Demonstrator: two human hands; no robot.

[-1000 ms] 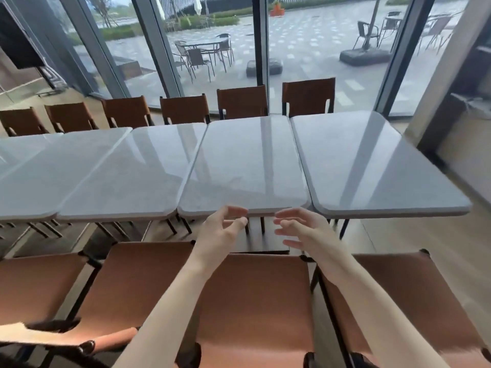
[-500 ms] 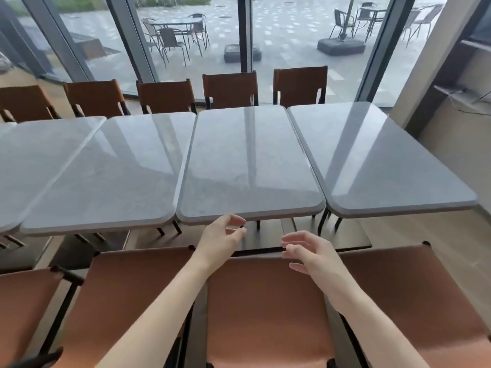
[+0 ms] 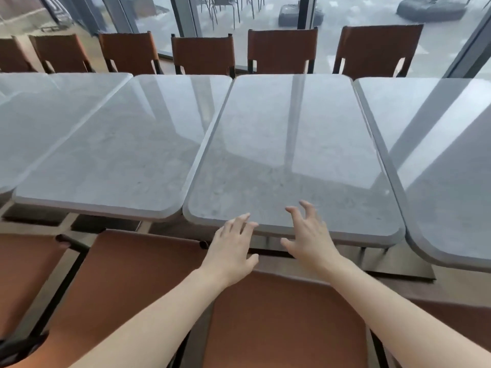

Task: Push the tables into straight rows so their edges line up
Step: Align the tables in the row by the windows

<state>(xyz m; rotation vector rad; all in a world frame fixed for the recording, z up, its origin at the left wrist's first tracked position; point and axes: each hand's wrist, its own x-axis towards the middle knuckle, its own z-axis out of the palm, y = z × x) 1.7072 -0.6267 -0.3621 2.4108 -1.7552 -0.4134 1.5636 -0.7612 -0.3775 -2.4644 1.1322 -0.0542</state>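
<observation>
Several grey stone-topped tables stand side by side in a row. The middle table (image 3: pixel 289 155) is right in front of me; its near edge sits slightly nearer to me than that of the table to its left (image 3: pixel 119 155) and farther than that of the table to its right (image 3: pixel 446 160). My left hand (image 3: pixel 231 251) is open, fingertips at the middle table's near edge. My right hand (image 3: pixel 308 235) is open too, fingers spread over the same edge and tabletop. Neither hand holds anything.
Brown chair backs (image 3: pixel 279 322) stand close between me and the tables, one directly under my arms. A row of brown chairs (image 3: pixel 281 49) lines the far side before the glass wall (image 3: pixel 186 19). Dark table bases (image 3: pixel 393 264) show beneath the tops.
The view has moved closer and tilted down. Both hands have moved forward from below the middle table's near edge up to it, with fingers spreading open.
</observation>
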